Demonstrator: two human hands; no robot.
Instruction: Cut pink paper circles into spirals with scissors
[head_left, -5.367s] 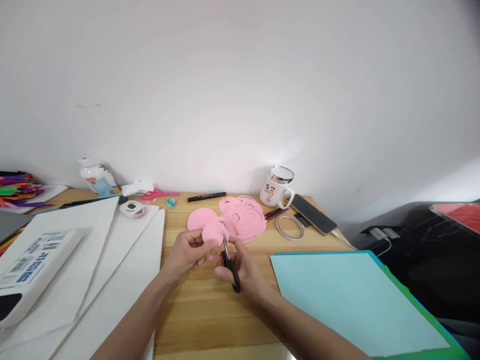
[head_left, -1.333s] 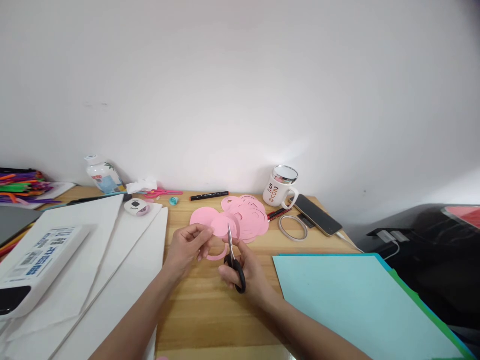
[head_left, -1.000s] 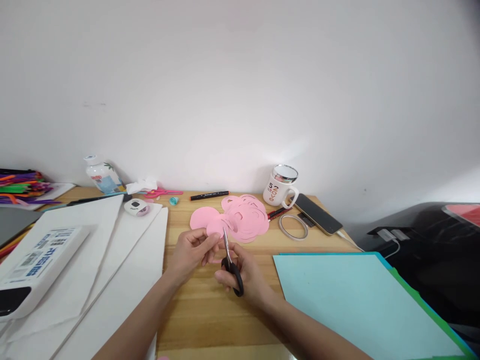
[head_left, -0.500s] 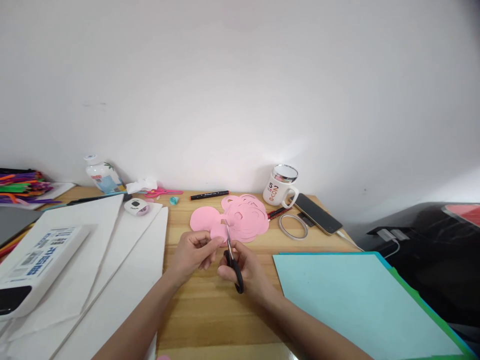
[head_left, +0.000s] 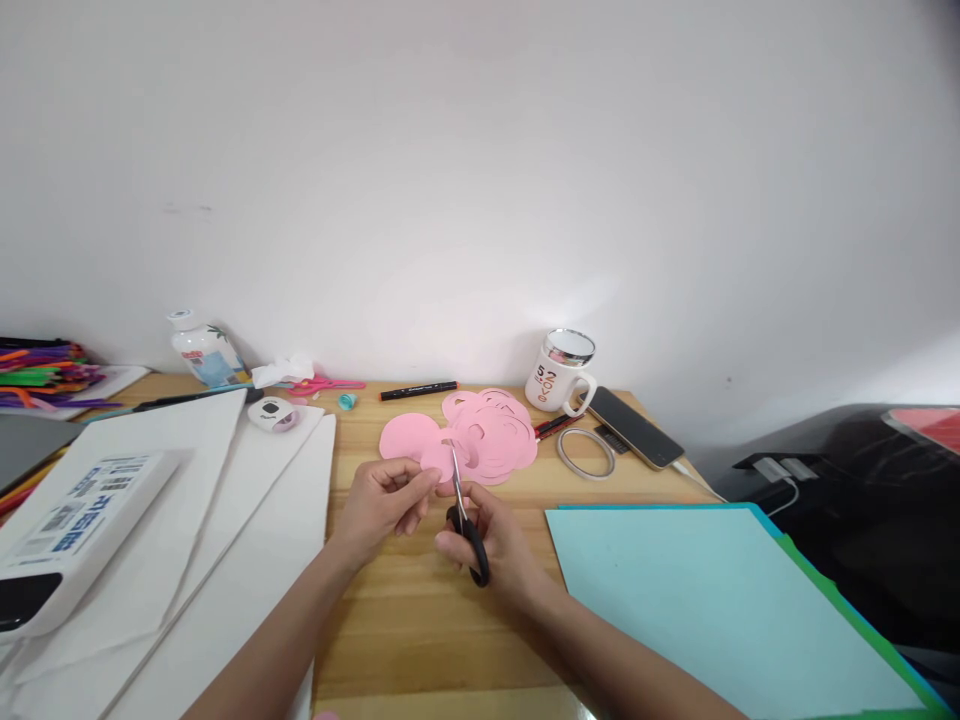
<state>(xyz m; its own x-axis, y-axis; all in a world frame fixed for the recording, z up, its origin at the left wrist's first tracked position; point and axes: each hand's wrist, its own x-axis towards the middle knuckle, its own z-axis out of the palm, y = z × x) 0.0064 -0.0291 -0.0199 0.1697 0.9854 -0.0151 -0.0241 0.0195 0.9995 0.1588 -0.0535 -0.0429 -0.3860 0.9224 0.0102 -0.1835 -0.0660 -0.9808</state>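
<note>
My left hand [head_left: 390, 502] pinches a small piece of pink paper [head_left: 436, 460] between thumb and fingers, above the wooden table. My right hand [head_left: 491, 540] is wrapped round the black handles of a pair of scissors [head_left: 458, 490]. Their blades point away from me and lie along the right edge of the held paper. Just behind, a pile of pink paper cutouts [head_left: 499, 435] with curved slits rests on the table. A round pink paper piece [head_left: 407, 436] lies at its left, partly behind the held paper.
At the back stand a white mug [head_left: 559, 375] and a white bottle [head_left: 206, 350], with a black marker [head_left: 418, 391] between them. A tape roll [head_left: 586, 454] and a phone [head_left: 636, 428] lie right. Light blue sheets [head_left: 712, 600] cover the right front; white sheets [head_left: 270, 540] the left.
The held paper has turned slightly and its edge by the blades looks more rounded. My left fingers have shifted a little left; the scissors stay nearly in place.
</note>
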